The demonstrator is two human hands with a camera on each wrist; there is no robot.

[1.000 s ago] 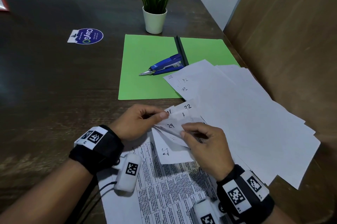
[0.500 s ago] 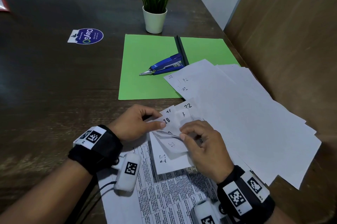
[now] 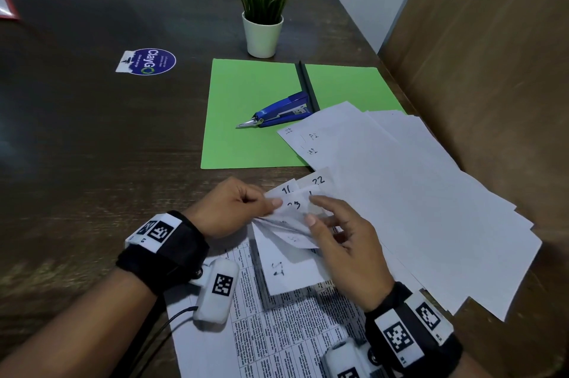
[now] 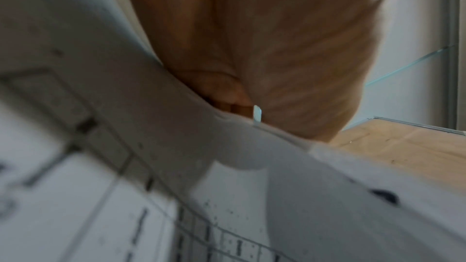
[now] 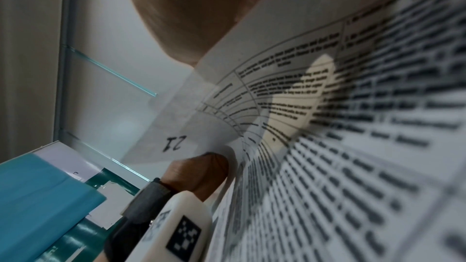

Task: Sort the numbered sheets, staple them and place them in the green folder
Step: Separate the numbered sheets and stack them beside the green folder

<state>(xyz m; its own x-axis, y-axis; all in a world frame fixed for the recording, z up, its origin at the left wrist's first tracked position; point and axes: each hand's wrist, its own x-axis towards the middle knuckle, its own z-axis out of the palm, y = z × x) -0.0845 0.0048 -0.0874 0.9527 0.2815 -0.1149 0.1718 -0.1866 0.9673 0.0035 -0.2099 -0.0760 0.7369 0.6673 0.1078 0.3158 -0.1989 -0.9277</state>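
Observation:
A fan of white numbered sheets (image 3: 415,208) lies at the table's right, partly over the open green folder (image 3: 252,112). My left hand (image 3: 271,203) pinches the near left corners of the stack. My right hand (image 3: 311,209) holds several lifted corners between thumb and forefinger, and corners marked 23 and 22 show beside it. In the right wrist view a curled corner marked 21 (image 5: 174,143) shows. The left wrist view is blurred, showing only the palm (image 4: 290,67) over paper. A blue stapler (image 3: 277,114) rests on the folder near its black spine.
A printed sheet with tables (image 3: 277,331) lies under my wrists. A small potted plant (image 3: 261,35) stands behind the folder and a round blue sticker (image 3: 147,62) is on the dark wooden table (image 3: 92,146). A brown partition (image 3: 492,69) rises at the right.
The right hand has leafed through the corners: the top visible number went from 29 to 18 to 23. Its fingers have spread out more. The left hand stayed put.

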